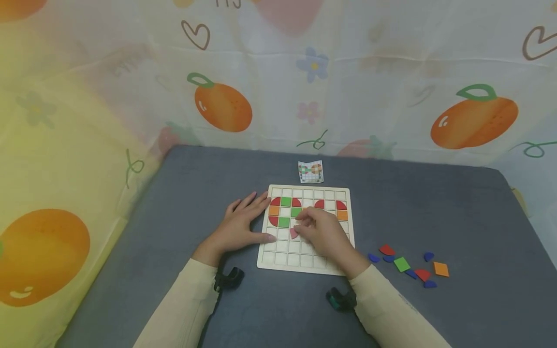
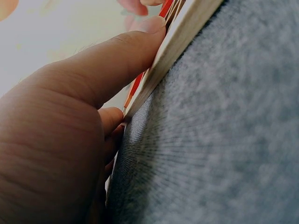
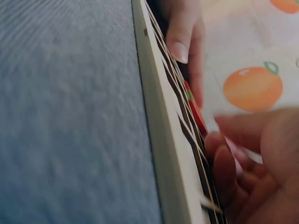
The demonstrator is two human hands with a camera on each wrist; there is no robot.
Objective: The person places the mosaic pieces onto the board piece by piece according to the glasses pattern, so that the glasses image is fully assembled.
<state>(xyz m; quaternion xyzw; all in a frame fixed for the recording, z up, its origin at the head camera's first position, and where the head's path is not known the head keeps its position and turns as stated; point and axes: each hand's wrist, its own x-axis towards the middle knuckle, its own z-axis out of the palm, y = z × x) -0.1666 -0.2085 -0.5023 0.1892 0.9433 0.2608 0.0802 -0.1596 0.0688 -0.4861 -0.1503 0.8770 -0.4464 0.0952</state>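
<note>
Left hand [image 1: 243,223] spread, right hand [image 1: 325,234] curled

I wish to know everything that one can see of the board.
The board is pale, flat and wood-like, roughly square with rounded corners, its face divided into a grid of square cells. Red, green and orange pieces lie in some upper cells; many lower cells are bare. It lies flat on the grey cloth. The left hand touches its left edge; the right hand is over it, hiding some cells.

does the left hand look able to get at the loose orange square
Probably not: the loose orange square lies right of the grid board, the left hand is at the board's left edge, and the right forearm is between.
</note>
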